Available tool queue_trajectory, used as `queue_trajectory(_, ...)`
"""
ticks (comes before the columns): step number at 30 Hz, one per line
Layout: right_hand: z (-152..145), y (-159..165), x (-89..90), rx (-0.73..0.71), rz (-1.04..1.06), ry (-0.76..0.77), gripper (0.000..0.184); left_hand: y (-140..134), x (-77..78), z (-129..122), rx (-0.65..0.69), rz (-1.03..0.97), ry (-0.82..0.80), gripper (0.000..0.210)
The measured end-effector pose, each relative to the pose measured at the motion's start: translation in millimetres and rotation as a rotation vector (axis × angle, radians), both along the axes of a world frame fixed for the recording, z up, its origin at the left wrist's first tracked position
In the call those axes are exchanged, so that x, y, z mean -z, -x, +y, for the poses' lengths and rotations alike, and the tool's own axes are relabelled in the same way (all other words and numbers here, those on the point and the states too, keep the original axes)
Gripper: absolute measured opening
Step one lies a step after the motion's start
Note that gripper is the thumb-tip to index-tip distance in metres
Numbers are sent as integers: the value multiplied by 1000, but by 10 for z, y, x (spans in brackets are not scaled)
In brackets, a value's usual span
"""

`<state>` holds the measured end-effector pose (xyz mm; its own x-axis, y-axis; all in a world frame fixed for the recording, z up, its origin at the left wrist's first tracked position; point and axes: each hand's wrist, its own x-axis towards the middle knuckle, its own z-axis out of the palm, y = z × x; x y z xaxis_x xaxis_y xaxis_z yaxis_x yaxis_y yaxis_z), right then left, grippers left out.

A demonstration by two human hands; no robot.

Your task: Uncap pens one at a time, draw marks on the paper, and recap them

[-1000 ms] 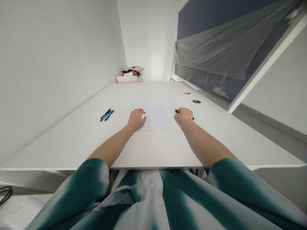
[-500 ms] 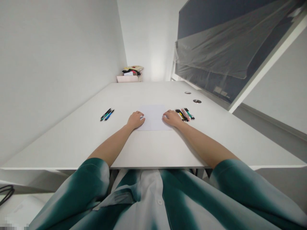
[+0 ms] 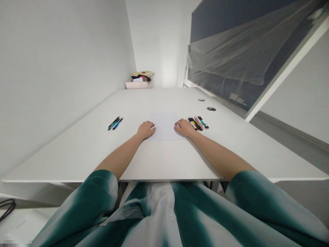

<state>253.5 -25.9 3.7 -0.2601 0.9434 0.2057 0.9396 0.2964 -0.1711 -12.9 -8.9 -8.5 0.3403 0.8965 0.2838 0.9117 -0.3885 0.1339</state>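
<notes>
A blank sheet of white paper (image 3: 165, 127) lies flat on the white table (image 3: 164, 159) in front of me. At its left edge rests my left hand (image 3: 146, 129), palm down, thumb apart from the loosely bent fingers. My right hand (image 3: 184, 127) lies the same way over the right edge, also open. Neither hand holds anything. Just beyond my right hand, several pens and markers (image 3: 198, 123) in black, yellow, pink and green lie side by side. A small group of pens (image 3: 115, 123), black, green and blue, lies to the left of my left hand.
Two round metal-rimmed fittings (image 3: 211, 109) are set in the table toward the right. A pale box (image 3: 137, 85) with cloth-like items stands at the far end. A wall runs along the left; a dark panel (image 3: 231, 44) under plastic film leans at the right.
My left hand has shifted very slightly toward me at the paper's left edge. My right hand and the pens stay where they were.
</notes>
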Motion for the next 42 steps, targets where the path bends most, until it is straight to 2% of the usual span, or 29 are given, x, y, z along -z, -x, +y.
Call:
queue_trajectory(4,2,-5,-9,-6,4,8,34,-2,-7,-5,-13,-13,8,32)
queue_trajectory(8,5,-11,-15,-20,-3,10,34,47,-14,41,-100,-81,-17,31)
queue_trajectory(12,16,-16,-4,-22,-5,5,33,255,-50,177,-268,-168,-22,29)
queue_trajectory(16,39,-24,24,-20,-6,-2,33,609,-151,266,-409,-208,46,33)
queue_trajectory(21,59,-37,44,-32,-9,-12,34,998,-272,178,-686,-169,25,36)
queue_trajectory(26,47,-36,34,-43,-3,-18,34,1159,-257,99,-852,-163,38,34)
queue_trajectory(33,67,-46,63,-40,19,-28,33,1235,-231,117,-907,-226,75,34)
queue_trajectory(37,87,-57,79,-52,31,-34,33,1240,-235,129,-890,-214,103,38)
queue_trajectory(39,91,-58,83,-52,42,-41,32,1199,-220,143,-830,-208,106,43)
queue_trajectory(42,96,-58,95,-56,54,-49,31,1041,-189,178,-635,-228,108,51)
